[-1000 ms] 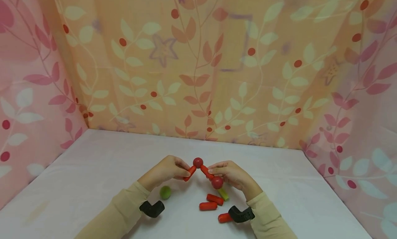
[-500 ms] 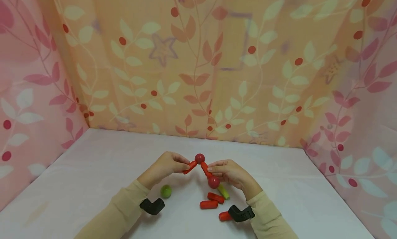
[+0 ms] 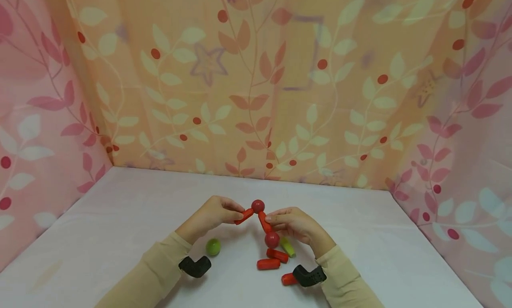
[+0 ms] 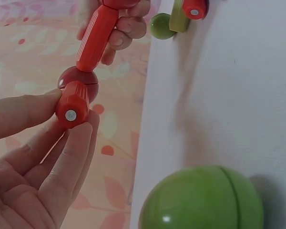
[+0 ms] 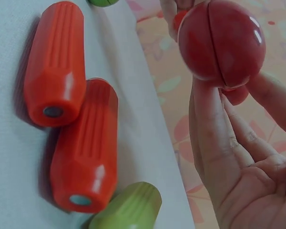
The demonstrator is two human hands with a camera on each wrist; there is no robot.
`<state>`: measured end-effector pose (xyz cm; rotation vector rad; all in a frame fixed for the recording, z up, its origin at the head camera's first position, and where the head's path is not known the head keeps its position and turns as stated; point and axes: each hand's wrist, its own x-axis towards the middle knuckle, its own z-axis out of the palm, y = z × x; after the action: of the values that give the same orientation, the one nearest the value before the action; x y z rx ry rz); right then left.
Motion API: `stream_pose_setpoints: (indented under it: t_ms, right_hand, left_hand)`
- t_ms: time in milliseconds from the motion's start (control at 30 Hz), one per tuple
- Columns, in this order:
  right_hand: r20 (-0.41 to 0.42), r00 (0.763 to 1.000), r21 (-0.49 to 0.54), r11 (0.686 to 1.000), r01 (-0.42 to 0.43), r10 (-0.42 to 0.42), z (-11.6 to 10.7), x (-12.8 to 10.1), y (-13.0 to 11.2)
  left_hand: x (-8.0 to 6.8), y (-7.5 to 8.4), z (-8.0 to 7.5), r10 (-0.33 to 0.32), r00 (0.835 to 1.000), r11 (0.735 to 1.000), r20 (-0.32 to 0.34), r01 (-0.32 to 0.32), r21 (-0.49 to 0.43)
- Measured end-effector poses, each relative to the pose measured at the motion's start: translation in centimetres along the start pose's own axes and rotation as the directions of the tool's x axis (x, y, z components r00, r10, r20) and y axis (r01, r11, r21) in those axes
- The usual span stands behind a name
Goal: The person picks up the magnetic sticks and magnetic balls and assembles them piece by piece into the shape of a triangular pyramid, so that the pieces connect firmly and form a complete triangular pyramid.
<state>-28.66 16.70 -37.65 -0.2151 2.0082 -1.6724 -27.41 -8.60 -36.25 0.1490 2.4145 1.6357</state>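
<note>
**Rod-and-ball chain held over the counter**

Both hands hold a small chain of red pieces above the white counter point(image 3: 120, 210). The left hand point(image 3: 210, 217) pinches one red rod point(image 3: 244, 216) between thumb and fingertips, its far end meeting the top ball point(image 3: 258, 206). The right hand point(image 3: 298, 226) grips a second rod point(image 3: 264, 222) that runs down from that ball to a lower ball point(image 3: 272, 239), which hangs free just above the loose pieces.

The pieces look like hard, glossy plastic: ribbed rods with a small metal disc in each end, and smooth two-part balls. They are probably light and stiff, joined magnetically, so a joint could slip or swing if pulled sideways. The ribbed rod shafts give the surest hold; the balls look slippery.

On the counter lie two red rods point(image 3: 273, 259) side by side, a green rod point(image 3: 288, 247) touching them, another red rod point(image 3: 288, 279) near the right wrist, and a green ball point(image 3: 213, 246) below the left hand.
</note>
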Motion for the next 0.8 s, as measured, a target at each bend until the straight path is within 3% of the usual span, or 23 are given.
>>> stream_pose_setpoints:
  t_ms: [467,800]
  right_hand:
    - [0.028,1.0,0.042,0.999,0.0,-0.001,-0.06,0.1,0.25]
    - [0.045,0.999,0.06,0.998,0.005,-0.007,-0.09,0.1,0.4]
  left_hand:
    - [-0.26,-0.06,0.09,0.021,0.998,0.999,0.062,-0.023,0.035]
    - [-0.12,-0.09,0.35,-0.003,0.998,1.0,0.058,0.001,0.029]
